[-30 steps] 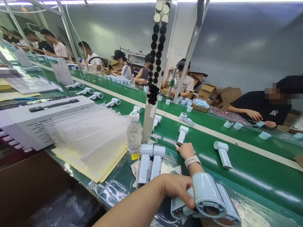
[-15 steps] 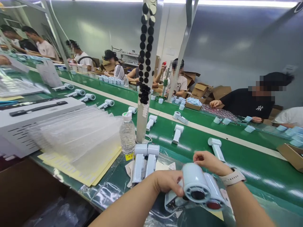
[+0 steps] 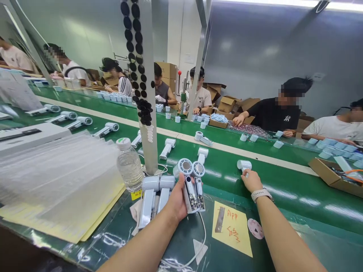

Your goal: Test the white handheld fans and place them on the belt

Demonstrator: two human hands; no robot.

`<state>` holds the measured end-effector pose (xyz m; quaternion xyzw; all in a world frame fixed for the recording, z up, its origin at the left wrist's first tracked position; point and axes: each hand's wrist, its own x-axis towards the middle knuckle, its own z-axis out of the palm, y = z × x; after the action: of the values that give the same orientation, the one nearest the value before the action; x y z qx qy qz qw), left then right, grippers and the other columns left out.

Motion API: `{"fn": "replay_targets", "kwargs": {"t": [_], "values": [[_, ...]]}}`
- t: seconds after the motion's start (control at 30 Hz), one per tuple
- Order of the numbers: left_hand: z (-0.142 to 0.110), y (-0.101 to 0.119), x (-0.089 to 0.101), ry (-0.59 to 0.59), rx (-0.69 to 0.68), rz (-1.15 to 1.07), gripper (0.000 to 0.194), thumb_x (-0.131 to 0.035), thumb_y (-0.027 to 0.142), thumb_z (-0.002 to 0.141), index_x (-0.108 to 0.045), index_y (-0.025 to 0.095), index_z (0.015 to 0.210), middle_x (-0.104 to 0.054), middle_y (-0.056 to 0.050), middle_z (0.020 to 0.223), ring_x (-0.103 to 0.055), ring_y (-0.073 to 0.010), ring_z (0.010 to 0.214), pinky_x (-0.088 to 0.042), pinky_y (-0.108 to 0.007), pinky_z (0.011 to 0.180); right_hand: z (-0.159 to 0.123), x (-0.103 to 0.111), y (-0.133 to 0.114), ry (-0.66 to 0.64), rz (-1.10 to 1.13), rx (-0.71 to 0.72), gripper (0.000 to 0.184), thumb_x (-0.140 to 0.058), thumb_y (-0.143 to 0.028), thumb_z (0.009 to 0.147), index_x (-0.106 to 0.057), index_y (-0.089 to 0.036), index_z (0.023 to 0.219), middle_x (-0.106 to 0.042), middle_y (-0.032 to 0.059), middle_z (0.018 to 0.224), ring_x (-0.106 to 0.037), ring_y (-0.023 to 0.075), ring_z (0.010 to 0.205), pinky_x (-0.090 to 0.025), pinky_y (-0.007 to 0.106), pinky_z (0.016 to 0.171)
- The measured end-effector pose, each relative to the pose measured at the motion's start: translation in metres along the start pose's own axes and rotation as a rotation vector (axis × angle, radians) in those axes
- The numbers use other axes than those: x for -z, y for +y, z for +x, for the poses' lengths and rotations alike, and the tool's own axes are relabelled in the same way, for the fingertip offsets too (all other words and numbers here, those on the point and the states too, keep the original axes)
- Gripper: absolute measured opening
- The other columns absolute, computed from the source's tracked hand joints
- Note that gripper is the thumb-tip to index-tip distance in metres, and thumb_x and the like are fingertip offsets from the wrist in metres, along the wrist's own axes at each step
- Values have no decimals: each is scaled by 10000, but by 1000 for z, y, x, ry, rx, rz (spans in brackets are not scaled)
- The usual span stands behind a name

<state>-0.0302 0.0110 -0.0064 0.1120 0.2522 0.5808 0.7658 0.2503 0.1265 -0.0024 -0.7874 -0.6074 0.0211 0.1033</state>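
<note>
My left hand (image 3: 176, 199) is closed round two pale blue handheld fans (image 3: 191, 185), held upright side by side with their round heads up and their open backs toward me. My right hand (image 3: 251, 180) reaches forward onto the green conveyor belt (image 3: 283, 181), its fingers on the handle of another pale blue fan (image 3: 244, 165) lying there. A white watch is on my right wrist. Two more fans (image 3: 154, 194) lie flat just left of my left hand.
A water bottle (image 3: 129, 165) stands by a metal post (image 3: 147, 94) carrying black discs. A stack of clear bags (image 3: 56, 170) lies at left. A yellow note (image 3: 231, 226) is on the bench. More fans ride the belt. Several people work across it; a cardboard box (image 3: 331, 175) sits right.
My left hand raised the two fans upright and further forward. My right hand left them and reached out to the fan on the belt. The view turned right.
</note>
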Motion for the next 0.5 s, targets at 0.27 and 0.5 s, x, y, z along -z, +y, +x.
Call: {"fn": "replay_targets", "kwargs": {"t": [0.27, 0.5], "values": [[0, -1, -1, -36, -24, -12, 549, -742, 677, 670, -631, 140, 684, -740, -104, 846, -708, -237, 786, -548, -350, 761, 2, -39, -110, -146, 2, 93, 280, -583, -376, 983, -629, -183, 1180, -631, 93, 1222, -635, 220, 1039, -540, 429, 901], [-5, 2, -4, -141, -76, -23, 543, -792, 657, 622, -648, 144, 722, -740, -109, 881, -697, -328, 995, -520, -459, 940, -30, -28, -161, -201, 18, 205, 308, -608, -382, 957, -631, -155, 1164, -625, 109, 1222, -619, 245, 1062, -506, 447, 919]]}}
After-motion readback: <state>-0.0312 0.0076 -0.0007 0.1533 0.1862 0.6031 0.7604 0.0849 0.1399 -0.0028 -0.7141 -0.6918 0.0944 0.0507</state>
